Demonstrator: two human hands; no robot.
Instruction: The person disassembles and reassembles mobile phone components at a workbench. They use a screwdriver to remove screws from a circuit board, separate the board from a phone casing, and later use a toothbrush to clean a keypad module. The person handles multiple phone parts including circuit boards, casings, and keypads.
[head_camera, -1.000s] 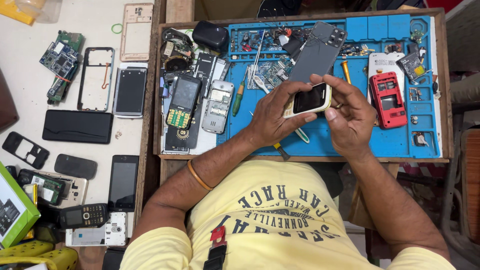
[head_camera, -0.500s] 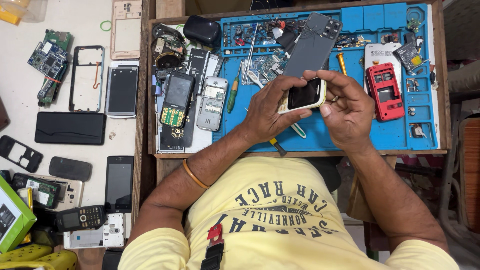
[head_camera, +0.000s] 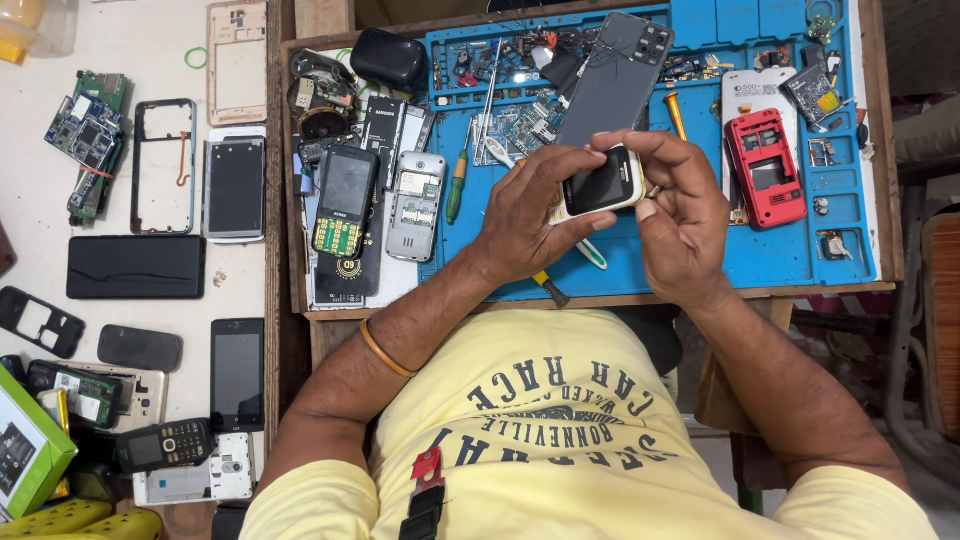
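Clutter fills the left half of the desk: circuit boards near the far left edge, a black slab phone nearer me, keypad handsets toward the near left corner. Past the wooden tray rim, a black keypad phone and a silver one lie side by side at the left edge of the blue mat.

My left hand curls around the small white-edged phone, fingers wrapped over its top and left side, holding it above the mat's middle. My right hand pinches its right edge, thumb against the rim. To do this well I'd keep the left grip steady and work the right thumb along the seam with light, even pressure.

The phone's back and lower edge are hidden behind my fingers; whether a tool sits in the right hand, I cannot tell. The red housing lies toward the mat's right edge.
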